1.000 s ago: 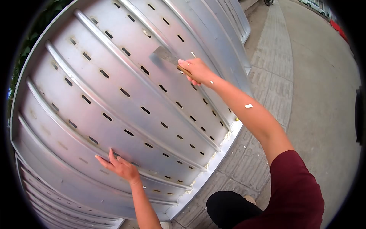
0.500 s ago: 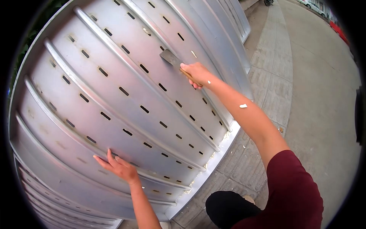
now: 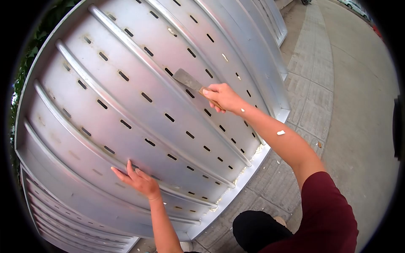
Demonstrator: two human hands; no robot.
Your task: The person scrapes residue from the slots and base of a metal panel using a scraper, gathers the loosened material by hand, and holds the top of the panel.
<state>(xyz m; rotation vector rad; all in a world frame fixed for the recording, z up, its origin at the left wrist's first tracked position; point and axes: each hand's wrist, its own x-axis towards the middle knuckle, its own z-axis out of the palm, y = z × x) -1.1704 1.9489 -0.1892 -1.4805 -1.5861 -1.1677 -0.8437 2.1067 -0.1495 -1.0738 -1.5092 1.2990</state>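
A large silvery metal panel [image 3: 139,120] with raised ribs and rows of slots leans in front of me. My right hand [image 3: 221,98] is closed round the wooden handle of a scraper [image 3: 188,79]. The scraper's flat blade lies at the panel, beside a rib and close to a slot. Lower left, my left hand [image 3: 141,181] rests with fingers spread on a rib of the panel. Pale crumbs [image 3: 236,179] collect along the panel's bottom lip. A few white flakes [image 3: 281,133] cling to my right forearm.
Another slotted panel [image 3: 76,225] stands at the lower left. Paving slabs [image 3: 310,80] run along the right, beside a grey road [image 3: 358,84]. A white car [image 3: 354,7] is far off at the top right. Green leaves [image 3: 31,52] show behind the panel's left edge.
The scraper has moved down and left along the panel with my right hand. My left hand stays on the same rib. The whole view has shifted slightly.
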